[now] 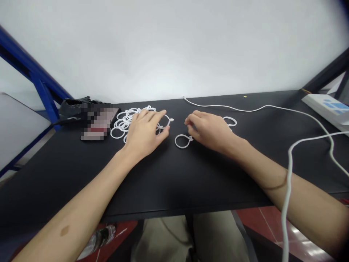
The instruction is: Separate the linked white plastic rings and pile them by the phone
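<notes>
My left hand (144, 129) lies over a loose pile of white curtain rings (122, 123), its fingers spread and thumb apart. Between its thumb and forefinger shows one ring with a small eyelet (171, 120); whether the fingers touch it I cannot tell. To the right, my right hand (205, 129) is closed, fingers curled toward the thumb; what they hold, if anything, is hidden. A single white ring (182, 141) lies just below and left of it, eyelet beside the thumb. Another ring (230, 121) is partly hidden behind the right wrist.
Left of the pile lie a phone-like flat object (102, 125) and a black bag (76, 107). A white cable (245, 110) runs along the back of the black table (174, 189) and crosses over my right forearm. A white box (328, 109) stands far right.
</notes>
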A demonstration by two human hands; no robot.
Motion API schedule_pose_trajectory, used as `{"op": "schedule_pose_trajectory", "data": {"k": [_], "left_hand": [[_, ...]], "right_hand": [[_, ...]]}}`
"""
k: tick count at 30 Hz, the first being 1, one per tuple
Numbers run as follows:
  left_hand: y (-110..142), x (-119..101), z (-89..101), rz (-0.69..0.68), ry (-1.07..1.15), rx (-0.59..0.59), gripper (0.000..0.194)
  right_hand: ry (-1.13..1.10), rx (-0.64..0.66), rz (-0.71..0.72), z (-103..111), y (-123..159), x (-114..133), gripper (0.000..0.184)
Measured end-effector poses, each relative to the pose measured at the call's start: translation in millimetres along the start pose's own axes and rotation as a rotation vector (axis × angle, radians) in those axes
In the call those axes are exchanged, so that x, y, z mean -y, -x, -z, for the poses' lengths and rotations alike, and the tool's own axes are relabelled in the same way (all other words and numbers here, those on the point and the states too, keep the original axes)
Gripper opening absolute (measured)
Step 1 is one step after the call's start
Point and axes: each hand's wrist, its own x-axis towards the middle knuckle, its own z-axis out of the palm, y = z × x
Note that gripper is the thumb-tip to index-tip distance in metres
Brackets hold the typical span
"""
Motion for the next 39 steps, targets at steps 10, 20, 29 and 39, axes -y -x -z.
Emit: {"op": "schedule_pose_trajectory", "data": {"k": [10, 20, 29, 39], "left_hand": [[5.7, 27.1, -6.5, 0.175, -0.091, -0.094, 0.043], [1.9, -12.3, 1.8, -0.159, 0.154, 0.211, 0.044], [1.8, -7.0, 2.9, -0.175, 0.173, 0.145, 0.032], [1.4, -9.0, 4.8, -0.192, 0.261, 0.119, 0.033]], "right_hand": [[-0.132, 0.240, 0.105, 6.0, 5.0, -7.8, 0.019], [-0.262, 0.037, 0.085, -10.8, 5.1, 1.6, 0.010], [-0.544, -0.172, 0.131, -19.6, 4.8, 7.8, 0.013], [-0.608, -0.255, 0.178, -19.6, 6.1, 10.2, 0.011]]}}
